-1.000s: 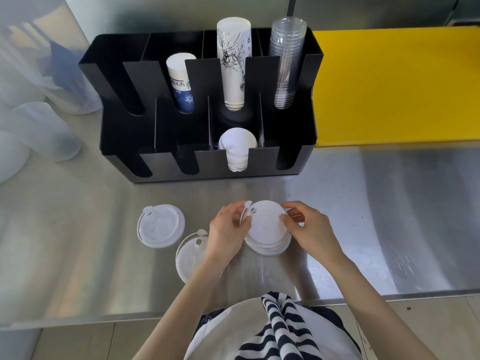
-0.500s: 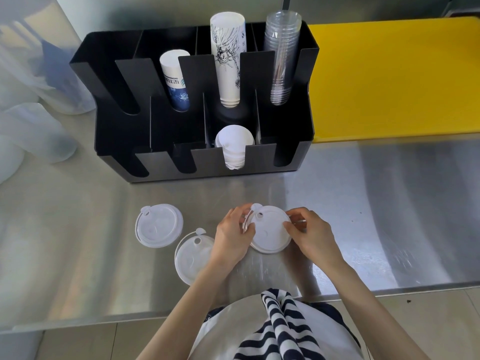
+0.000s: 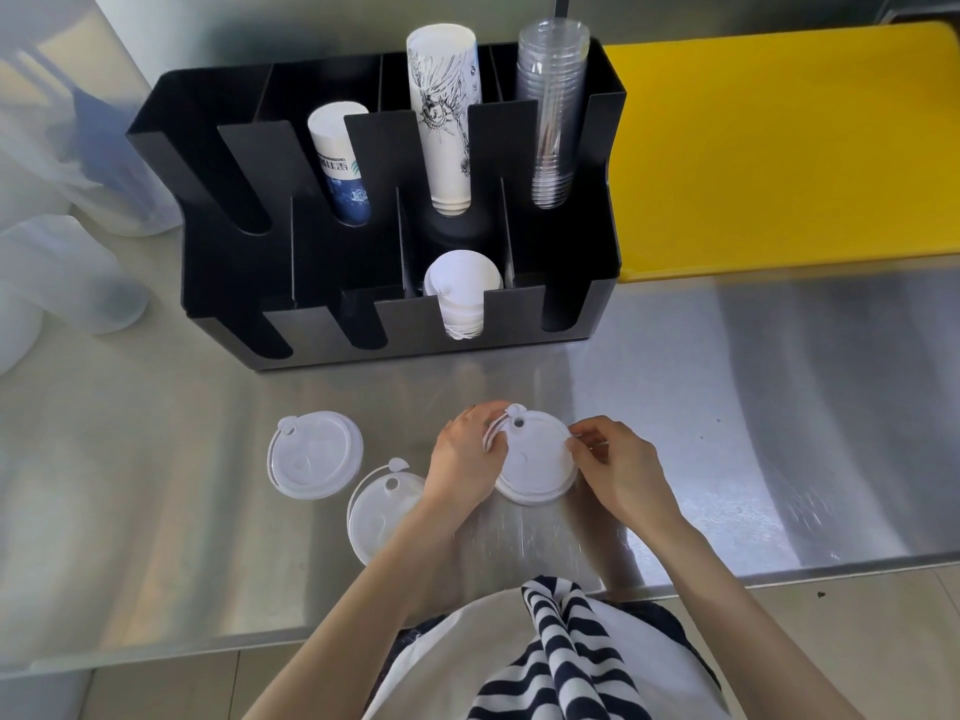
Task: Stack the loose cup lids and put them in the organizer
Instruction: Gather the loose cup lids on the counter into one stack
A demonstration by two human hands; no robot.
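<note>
A small stack of white cup lids [image 3: 535, 462] rests on the steel counter, gripped on both sides. My left hand [image 3: 464, 459] holds its left edge and my right hand [image 3: 613, 467] pinches its right edge. Two loose lids lie to the left: one white lid [image 3: 314, 454] flat on the counter, and a clearer lid [image 3: 382, 509] partly under my left wrist. The black organizer [image 3: 582, 304] stands behind them, with a stack of white lids [image 3: 462, 293] in a front slot.
The organizer's back slots hold a blue-printed paper cup stack [image 3: 337, 163], a tall white printed cup stack [image 3: 444, 116] and clear plastic cups [image 3: 553, 111]. A yellow board [image 3: 779, 148] lies at the back right. Translucent containers [image 3: 62, 272] stand at the left.
The lids in my hands have been squared up into a tighter stack. The view has tilted down slightly. The two loose lids have not moved.
</note>
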